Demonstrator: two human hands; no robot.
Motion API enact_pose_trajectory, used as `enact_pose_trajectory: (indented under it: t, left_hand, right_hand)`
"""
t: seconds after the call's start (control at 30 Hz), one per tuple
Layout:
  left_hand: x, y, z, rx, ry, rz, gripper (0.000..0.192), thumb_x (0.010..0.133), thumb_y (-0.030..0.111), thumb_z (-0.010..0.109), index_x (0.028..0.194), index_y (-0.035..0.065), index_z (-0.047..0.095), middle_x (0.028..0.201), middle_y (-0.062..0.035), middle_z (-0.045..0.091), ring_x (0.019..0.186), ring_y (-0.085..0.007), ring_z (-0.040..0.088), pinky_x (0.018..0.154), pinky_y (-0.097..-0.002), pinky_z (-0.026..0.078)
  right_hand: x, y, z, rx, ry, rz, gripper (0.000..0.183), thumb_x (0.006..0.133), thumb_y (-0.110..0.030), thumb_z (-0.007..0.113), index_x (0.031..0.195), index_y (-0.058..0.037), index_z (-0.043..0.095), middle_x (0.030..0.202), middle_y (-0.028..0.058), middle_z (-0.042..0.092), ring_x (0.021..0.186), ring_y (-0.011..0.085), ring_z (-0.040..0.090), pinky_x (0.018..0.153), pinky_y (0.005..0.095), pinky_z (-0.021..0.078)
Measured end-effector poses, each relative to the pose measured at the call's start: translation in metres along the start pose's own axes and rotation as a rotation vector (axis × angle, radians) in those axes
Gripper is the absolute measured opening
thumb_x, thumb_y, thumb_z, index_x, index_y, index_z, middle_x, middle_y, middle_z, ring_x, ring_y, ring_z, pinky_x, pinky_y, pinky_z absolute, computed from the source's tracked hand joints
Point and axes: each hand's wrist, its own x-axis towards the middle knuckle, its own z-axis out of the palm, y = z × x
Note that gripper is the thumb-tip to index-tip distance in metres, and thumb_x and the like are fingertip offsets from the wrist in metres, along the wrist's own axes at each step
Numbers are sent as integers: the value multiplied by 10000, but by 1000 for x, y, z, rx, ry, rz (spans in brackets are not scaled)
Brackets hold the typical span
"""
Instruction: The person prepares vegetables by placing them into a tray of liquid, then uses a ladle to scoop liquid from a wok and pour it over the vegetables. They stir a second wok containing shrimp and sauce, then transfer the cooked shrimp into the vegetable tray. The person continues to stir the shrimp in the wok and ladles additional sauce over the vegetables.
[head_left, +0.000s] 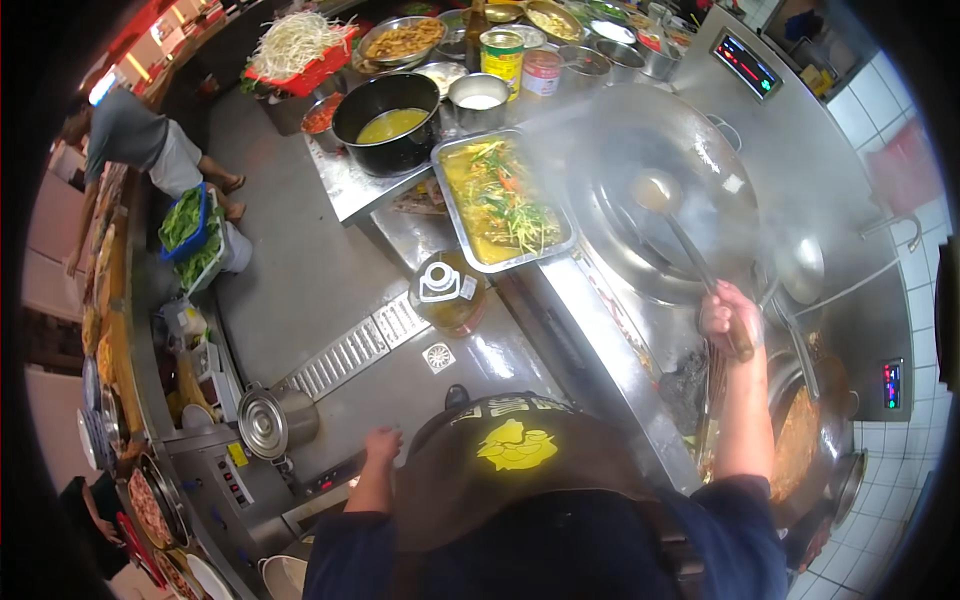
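Note:
My right hand (729, 321) grips the wooden-ended handle of a metal ladle (694, 251). The ladle's round bowl is over the large steaming wok (724, 176), and steam blurs what lies inside. My left hand (384, 442) hangs low beside my apron (517, 446), away from the stove and holding nothing that I can see; its fingers look partly curled. Left of the wok, a rectangular metal tray (458, 232) holds yellow broth topped with shredded green and orange garnish. Past the tray's near corner stands a large plastic oil jug (450, 307) with a white cap.
A black pot (386, 154) of yellow liquid, a red basket (315, 71) of bean sprouts and several ingredient bowls crowd the far counter. A second wok (825, 390) with reddish-brown food sits at right. A lidded steel pot (277, 424) stands at left. Another person (142, 139) bends near the left counter.

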Motion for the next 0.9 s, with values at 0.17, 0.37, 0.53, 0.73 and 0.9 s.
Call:
enact_pose_trajectory:
  t: [0.17,0.37,0.53,0.73,0.9]
  left_hand:
    - [3,0,3,-32,3,16,439,724,113,663,1102,-38,496,722,-124,591,588,-176,580,445,-275,428]
    - [8,2,1,-16,20,33,428,722,133,670,1082,-28,504,731,-118,590,590,-173,580,457,-276,433]
    - [32,-14,-14,-4,0,19,449,724,143,675,1099,-19,491,764,-119,594,608,-169,581,455,-274,434]
    - [35,-17,-25,-55,-1,27,461,727,142,674,1108,-26,478,777,-118,586,603,-178,578,444,-286,432]
    - [21,-39,-34,-67,15,44,436,722,106,662,1091,-37,480,766,-111,573,583,-180,570,423,-292,422]
  right_hand:
    - [-38,7,28,-3,-93,-18,259,850,-59,459,1104,-10,439,705,91,459,448,68,409,313,166,351]
    - [-76,14,68,-14,-188,-53,305,865,-65,424,1161,12,413,710,114,461,412,70,396,287,179,350]
    - [-88,27,105,-41,-282,-21,341,867,-63,423,1200,5,394,718,135,470,396,80,405,280,192,350]
    - [-73,49,132,-306,-218,24,342,847,-49,455,1183,-24,403,724,117,474,417,88,390,302,206,356]
    - [-42,81,177,-716,-22,-52,386,810,-64,510,1169,-22,377,665,67,483,425,87,398,334,202,306]
